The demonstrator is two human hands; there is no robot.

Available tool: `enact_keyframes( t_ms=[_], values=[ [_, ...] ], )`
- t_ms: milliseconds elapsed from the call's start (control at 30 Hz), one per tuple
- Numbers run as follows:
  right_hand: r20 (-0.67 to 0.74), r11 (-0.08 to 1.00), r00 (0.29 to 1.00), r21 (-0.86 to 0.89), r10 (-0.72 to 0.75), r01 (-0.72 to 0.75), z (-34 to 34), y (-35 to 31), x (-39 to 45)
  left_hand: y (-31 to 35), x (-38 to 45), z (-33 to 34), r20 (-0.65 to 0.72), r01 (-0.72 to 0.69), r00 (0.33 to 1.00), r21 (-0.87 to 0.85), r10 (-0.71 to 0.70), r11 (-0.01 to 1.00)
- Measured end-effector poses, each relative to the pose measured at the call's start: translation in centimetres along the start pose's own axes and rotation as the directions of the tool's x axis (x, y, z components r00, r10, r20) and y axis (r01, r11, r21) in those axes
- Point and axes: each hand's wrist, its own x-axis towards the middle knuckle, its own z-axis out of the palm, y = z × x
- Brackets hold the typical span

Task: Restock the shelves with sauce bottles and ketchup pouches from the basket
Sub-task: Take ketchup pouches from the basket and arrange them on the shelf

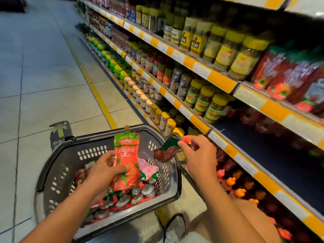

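A dark grey basket (57,155) stands on the floor, holding several red and green ketchup pouches (126,199). My left hand (103,171) grips one upright red ketchup pouch (126,160) above the basket. My right hand (198,155) pinches a second pouch (166,151) by its top, over the basket's right rim. To the right, the dark shelf (273,158) has a bare stretch, with red pouches at its back. Red sauce bottles with orange caps (235,186) fill the shelf below.
Shelves along the right carry rows of jars with yellow lids (206,100) and red pouches (284,76). A tiled aisle with a yellow floor line (98,95) runs ahead on the left. My knee (252,214) and shoe (175,227) are at the bottom right.
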Motion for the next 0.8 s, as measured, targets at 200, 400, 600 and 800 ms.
enact_keyframes(
  t_ms=[200, 400, 600, 800],
  values=[
    [-0.222, 1.0, 0.975, 0.002, -0.023, 0.024, -11.6, 0.9, -1.1, 3.7, -3.7, 6.5, 0.216, -0.117, 0.969, -0.039, 0.123, 0.992],
    [-0.298, 0.986, 0.952, -0.12, 0.072, -0.113, -23.0, 5.0, -4.4, 5.5, -7.0, 13.1, 0.41, -0.167, 0.898, -0.025, 0.162, 0.986],
    [-0.46, 0.943, 0.846, -0.053, 0.269, -0.329, -32.7, 9.7, -10.1, 4.0, -9.2, 21.1, 0.569, -0.138, 0.814, -0.01, 0.119, 0.99],
    [-0.606, 0.861, 0.68, 0.015, 0.412, -0.508, -38.2, 15.0, -16.5, 0.1, -12.0, 30.3, 0.665, -0.135, 0.744, 0.05, 0.068, 0.99]
  ],
)
